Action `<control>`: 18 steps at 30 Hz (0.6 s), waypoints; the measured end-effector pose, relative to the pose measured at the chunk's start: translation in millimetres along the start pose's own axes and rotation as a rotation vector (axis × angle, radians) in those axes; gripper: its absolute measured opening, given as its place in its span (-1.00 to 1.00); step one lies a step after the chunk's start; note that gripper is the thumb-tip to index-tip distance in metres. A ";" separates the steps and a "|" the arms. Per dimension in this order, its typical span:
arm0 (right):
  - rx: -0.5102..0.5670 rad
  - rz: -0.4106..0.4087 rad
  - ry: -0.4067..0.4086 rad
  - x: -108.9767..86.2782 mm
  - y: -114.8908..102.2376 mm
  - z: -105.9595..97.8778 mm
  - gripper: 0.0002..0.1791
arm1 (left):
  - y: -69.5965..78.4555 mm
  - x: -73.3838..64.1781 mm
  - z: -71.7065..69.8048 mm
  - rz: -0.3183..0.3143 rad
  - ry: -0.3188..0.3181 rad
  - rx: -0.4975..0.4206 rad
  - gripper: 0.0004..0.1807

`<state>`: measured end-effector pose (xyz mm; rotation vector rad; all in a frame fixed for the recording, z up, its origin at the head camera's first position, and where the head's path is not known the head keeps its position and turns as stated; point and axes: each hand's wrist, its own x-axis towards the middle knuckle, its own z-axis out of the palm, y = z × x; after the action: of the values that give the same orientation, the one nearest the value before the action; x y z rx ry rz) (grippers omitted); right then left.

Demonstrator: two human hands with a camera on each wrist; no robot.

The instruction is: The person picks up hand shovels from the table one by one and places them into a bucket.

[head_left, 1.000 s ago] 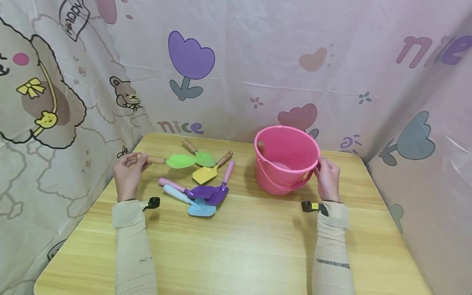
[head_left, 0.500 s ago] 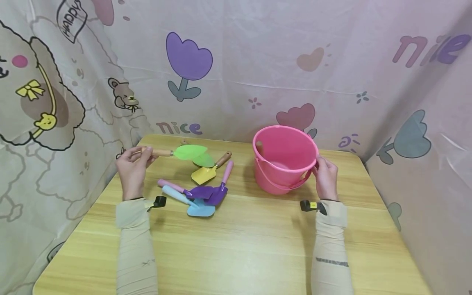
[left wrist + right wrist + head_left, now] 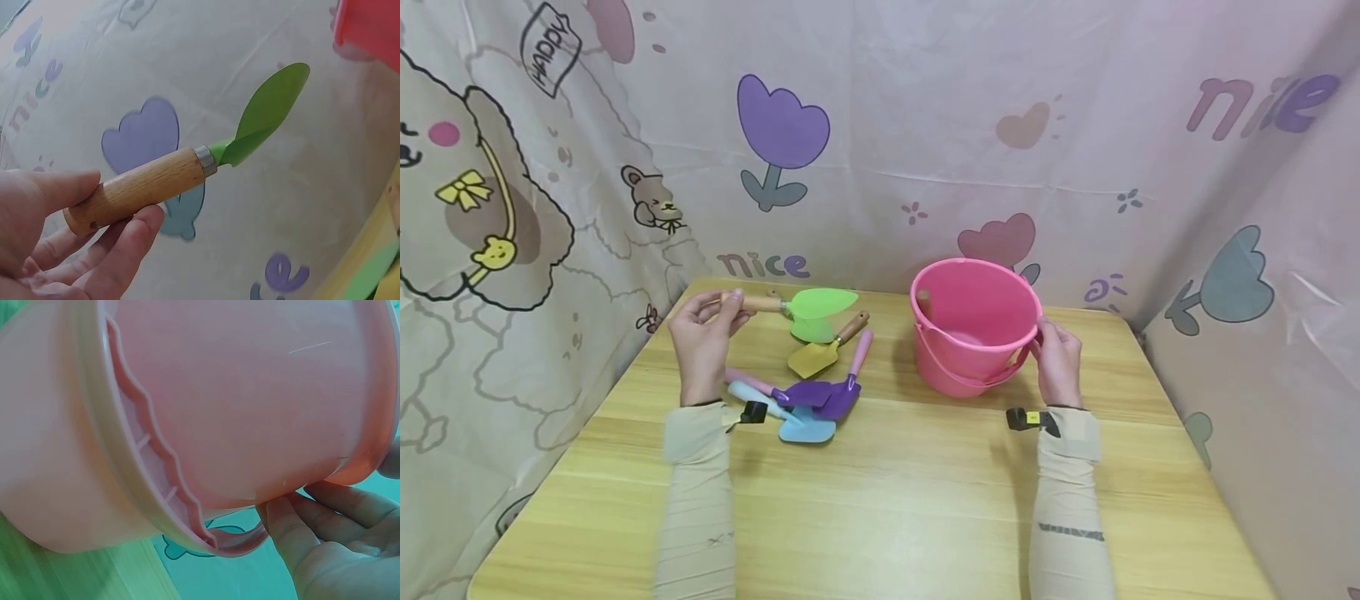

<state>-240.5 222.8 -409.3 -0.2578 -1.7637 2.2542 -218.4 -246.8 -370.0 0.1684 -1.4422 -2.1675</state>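
My left hand [image 3: 702, 337] holds a small green trowel [image 3: 823, 303] by its wooden handle [image 3: 147, 187], the blade pointing right above the table. In the left wrist view, the thumb lies on top of the handle with fingers underneath. At the right, my right hand [image 3: 1058, 354] pinches the rim of a pink bucket [image 3: 958, 358] between thumb and fingers. The bucket stands upright, its handle hanging down the front. A brownish handle end [image 3: 923, 302] shows inside it. Below the held trowel lies another green trowel [image 3: 811, 331], partly covered in the head view.
A yellow shovel [image 3: 814, 358] with a wooden handle lies near the middle of the wooden table [image 3: 880, 517]. Closer in, two purple shovels [image 3: 842, 400] overlap a light blue one [image 3: 807, 428]. A printed curtain [image 3: 880, 100] hangs behind and at the sides.
My left hand has moved right and slightly up with the green trowel, whose blade now passes over the lying green one. My right hand stays at the bucket's rim.
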 end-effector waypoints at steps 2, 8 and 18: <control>-0.012 -0.005 -0.002 0.0 0.6 0.0 -0.49 | 0.9 -2.3 8.6 0.021 -0.018 0.009 -0.72; -0.021 -0.010 -0.003 -0.4 1.2 -0.2 -0.52 | 3.0 -7.8 34.2 0.063 -0.077 0.054 -0.67; -0.028 -0.001 -0.008 -2.3 0.4 -1.2 -0.52 | 1.1 -19.0 72.3 0.077 -0.199 0.060 -0.66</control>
<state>-238.0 223.1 -410.1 -0.2545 -1.8007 2.2342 -229.3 -178.3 -341.9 -0.0825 -1.5967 -2.1286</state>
